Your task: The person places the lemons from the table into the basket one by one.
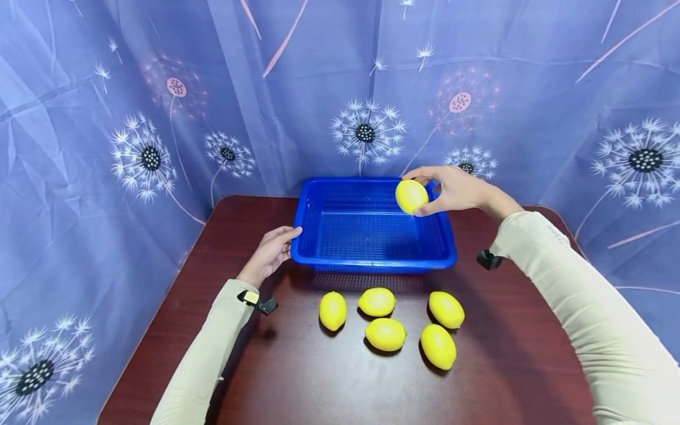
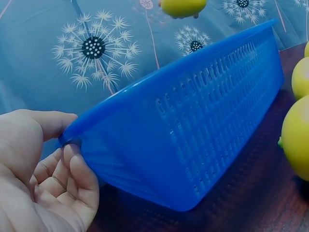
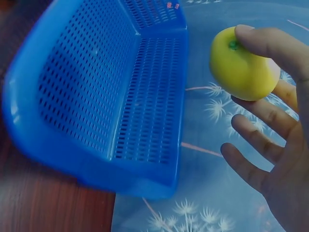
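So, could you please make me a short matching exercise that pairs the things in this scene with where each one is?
Things:
1. basket
2. held lemon
3. five lemons
4. left hand

Places:
a. on the table, in front of the basket
b. at the basket's left rim
c. pinched in the right hand, above the basket's right side
d. at the table's far edge, with nothing in it

Pairs: 1-d, 2-c, 3-a, 4-b

Yellow lemon (image 1: 411, 196) above blue basket (image 1: 372, 260)

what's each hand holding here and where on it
The right hand pinches a lemon by its ends, thumb at the stem end, above the blue basket. The left hand grips the basket's left rim corner.
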A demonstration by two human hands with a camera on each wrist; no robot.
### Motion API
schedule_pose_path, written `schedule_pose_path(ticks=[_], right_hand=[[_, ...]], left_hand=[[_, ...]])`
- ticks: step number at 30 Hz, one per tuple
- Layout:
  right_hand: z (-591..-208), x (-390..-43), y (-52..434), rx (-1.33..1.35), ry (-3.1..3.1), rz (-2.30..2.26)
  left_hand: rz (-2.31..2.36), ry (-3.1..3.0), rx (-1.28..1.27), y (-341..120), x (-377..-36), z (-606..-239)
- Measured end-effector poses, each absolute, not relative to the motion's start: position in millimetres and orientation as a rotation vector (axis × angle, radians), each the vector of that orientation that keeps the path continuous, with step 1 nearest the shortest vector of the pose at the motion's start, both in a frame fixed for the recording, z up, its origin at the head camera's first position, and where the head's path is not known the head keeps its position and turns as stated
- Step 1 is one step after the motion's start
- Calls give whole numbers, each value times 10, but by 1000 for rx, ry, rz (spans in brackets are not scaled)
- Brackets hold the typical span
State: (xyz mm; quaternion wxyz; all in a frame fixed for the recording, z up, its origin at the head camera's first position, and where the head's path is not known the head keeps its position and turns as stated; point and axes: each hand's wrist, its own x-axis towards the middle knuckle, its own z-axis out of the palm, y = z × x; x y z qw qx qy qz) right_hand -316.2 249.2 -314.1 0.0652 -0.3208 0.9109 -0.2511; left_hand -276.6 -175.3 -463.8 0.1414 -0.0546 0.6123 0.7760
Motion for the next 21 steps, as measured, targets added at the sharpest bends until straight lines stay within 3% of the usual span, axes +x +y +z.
schedule_pose_path(ticks=[21], right_hand=[[-3480,-3815,1771,-929,2569,-724]], left_hand=[[2254,1742,-163,-1746,-2765,-4650]])
